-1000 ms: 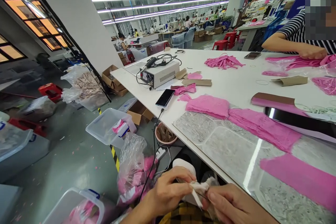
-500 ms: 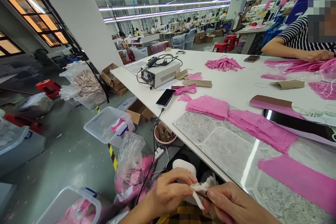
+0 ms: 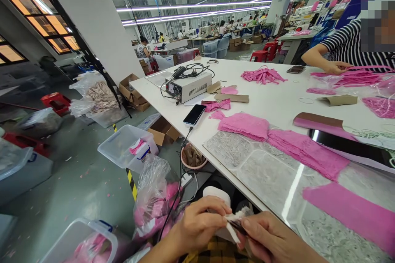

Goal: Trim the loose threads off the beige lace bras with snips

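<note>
At the bottom of the view, below the table edge, my left hand (image 3: 197,224) and my right hand (image 3: 271,240) pinch a small white fabric piece (image 3: 232,220) between their fingertips, over my lap. Something dark and thin shows where the fingers meet, too small to name. On the white table (image 3: 271,98) beside me lie stacks of pink lace pieces (image 3: 247,125) and a long pink strip (image 3: 354,211) on a patterned glass mat (image 3: 247,164).
A phone (image 3: 194,115) on a cable and a white control box (image 3: 189,86) sit at the table's left. A person in a striped top handles pink strips (image 3: 352,77) at the far right. Clear bins (image 3: 126,147), a plastic bag (image 3: 154,201) and cardboard boxes crowd the floor.
My hands stayed together on the white piece, fingers shifting slightly. The view lifted a little. The person at the far right pulled a hand back along the pink strips.
</note>
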A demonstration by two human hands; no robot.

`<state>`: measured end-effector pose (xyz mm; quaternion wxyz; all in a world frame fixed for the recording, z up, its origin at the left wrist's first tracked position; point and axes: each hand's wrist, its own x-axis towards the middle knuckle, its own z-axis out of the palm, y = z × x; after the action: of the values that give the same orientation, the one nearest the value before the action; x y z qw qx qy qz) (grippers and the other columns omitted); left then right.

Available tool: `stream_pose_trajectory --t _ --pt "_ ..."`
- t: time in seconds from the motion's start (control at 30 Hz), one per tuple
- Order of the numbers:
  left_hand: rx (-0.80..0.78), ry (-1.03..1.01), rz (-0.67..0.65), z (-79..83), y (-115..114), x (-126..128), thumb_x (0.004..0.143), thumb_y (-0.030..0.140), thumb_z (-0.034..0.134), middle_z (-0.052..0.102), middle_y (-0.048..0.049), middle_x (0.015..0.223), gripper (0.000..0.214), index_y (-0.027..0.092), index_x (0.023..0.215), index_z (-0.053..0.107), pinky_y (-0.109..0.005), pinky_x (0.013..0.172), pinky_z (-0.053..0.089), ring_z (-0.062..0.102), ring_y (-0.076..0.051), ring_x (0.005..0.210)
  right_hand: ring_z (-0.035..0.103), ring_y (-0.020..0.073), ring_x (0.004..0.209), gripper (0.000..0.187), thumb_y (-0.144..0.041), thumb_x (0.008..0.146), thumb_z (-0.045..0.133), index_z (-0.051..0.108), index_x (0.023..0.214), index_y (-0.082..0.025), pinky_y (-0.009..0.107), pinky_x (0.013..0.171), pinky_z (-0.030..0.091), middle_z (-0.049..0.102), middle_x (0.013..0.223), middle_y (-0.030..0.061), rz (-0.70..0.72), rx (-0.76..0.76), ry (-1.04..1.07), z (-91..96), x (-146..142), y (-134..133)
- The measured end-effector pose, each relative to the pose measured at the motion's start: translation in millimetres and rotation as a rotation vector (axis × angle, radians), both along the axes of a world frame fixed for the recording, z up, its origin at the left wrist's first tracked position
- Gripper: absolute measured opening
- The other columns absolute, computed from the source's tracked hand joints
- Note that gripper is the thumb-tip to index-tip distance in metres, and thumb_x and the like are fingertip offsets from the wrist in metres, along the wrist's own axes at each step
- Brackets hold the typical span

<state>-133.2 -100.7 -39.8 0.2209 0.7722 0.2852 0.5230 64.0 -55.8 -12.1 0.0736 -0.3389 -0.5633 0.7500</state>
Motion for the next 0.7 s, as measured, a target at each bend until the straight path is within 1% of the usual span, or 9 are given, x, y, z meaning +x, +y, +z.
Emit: stream_pose_trajectory --t 0.07,0.13,0.23,0.33,0.5,0.53,0.6,0.63,0.7 --pt "0.006 -0.037 0.027 0.6 2 2 0.084 -0.001 0.051 0.06 -0.0082 0.093 0.033 0.019 0.109 0.055 -0.037 0.083 0.054 0.064 -0.02 0.093 0.019 0.0066 0.036 0.065 -0.073 0.077 0.038 0.063 0.067 -0.015 0.024 0.038 0.011 0.03 0.038 -0.0086 -0.02 -0.002 0.03 -1.6 -1 0" --pt "0.011 -0.068 0.05 1.6 3 4 0.083 0.0 0.053 0.061 -0.0077 0.091 0.03 0.019 0.106 0.056 -0.036 0.081 0.055 0.065 -0.019 0.09 0.019 0.0063 0.035 0.065 -0.073 0.077 0.038 0.063 0.065 -0.014 0.024 0.038 0.01 0.031 0.038 -0.0084 -0.048 -0.005 0.041 -2.9 -2 -1" --pt "-0.004 -0.083 0.073 3.6 6 5 0.083 0.002 0.054 0.063 -0.0072 0.088 0.025 0.018 0.102 0.056 -0.034 0.078 0.056 0.065 -0.018 0.087 0.019 0.0058 0.035 0.064 -0.073 0.077 0.039 0.061 0.064 -0.014 0.023 0.038 0.011 0.032 0.038 -0.0082 -0.066 0.016 0.037 -5.7 -3 0" --pt "-0.017 -0.08 0.097 4.2 8 7 0.084 0.005 0.056 0.065 -0.0067 0.085 0.019 0.018 0.098 0.057 -0.032 0.075 0.057 0.066 -0.017 0.084 0.02 0.0057 0.035 0.062 -0.072 0.078 0.039 0.059 0.063 -0.015 0.023 0.038 0.012 0.032 0.037 -0.0085 -0.053 0.062 0.033 -8.1 -4 0" --pt "-0.032 -0.064 0.07 -0.9 7 7 0.084 0.007 0.056 0.065 -0.0077 0.086 0.016 0.017 0.097 0.058 -0.031 0.076 0.056 0.066 -0.017 0.085 0.02 0.0063 0.036 0.059 -0.069 0.08 0.039 0.058 0.062 -0.015 0.023 0.039 0.014 0.03 0.038 -0.0086 -0.028 0.096 0.082 -6.5 -3 1" --pt "-0.038 -0.052 0.059 -2.1 6 7 0.084 0.007 0.056 0.065 -0.0078 0.087 0.017 0.018 0.097 0.058 -0.031 0.077 0.056 0.066 -0.018 0.087 0.019 0.0066 0.036 0.059 -0.068 0.08 0.039 0.058 0.062 -0.016 0.023 0.039 0.014 0.029 0.038 -0.0087 -0.043 0.094 0.096 -4.8 -1 2" --pt "-0.051 -0.027 0.047 -3.5 4 5 0.085 0.005 0.054 0.062 -0.0077 0.09 0.021 0.019 0.099 0.059 -0.032 0.079 0.055 0.064 -0.018 0.09 0.022 0.008 0.039 0.058 -0.067 0.081 0.038 0.06 0.064 -0.017 0.023 0.04 0.017 0.031 0.042 -0.0075 -0.137 0.106 0.108 0.6 3 4" --pt "-0.058 -0.011 0.045 -3.5 4 3 0.085 0.004 0.053 0.061 -0.0076 0.091 0.022 0.02 0.099 0.059 -0.031 0.079 0.054 0.064 -0.018 0.091 0.026 0.0094 0.041 0.056 -0.066 0.082 0.038 0.062 0.068 -0.017 0.023 0.041 0.021 0.034 0.045 -0.006 -0.202 0.139 0.112 4.2 5 5" --pt "-0.053 0.041 0.053 -2.2 3 1 0.085 0.006 0.053 0.057 -0.0072 0.092 0.02 0.021 0.096 0.061 -0.03 0.078 0.053 0.062 -0.018 0.092 0.037 0.0131 0.05 0.045 -0.06 0.081 0.045 0.065 0.081 -0.02 0.024 0.046 0.031 0.046 0.059 -0.0015 -0.3 0.294 0.107 12.1 8 6"
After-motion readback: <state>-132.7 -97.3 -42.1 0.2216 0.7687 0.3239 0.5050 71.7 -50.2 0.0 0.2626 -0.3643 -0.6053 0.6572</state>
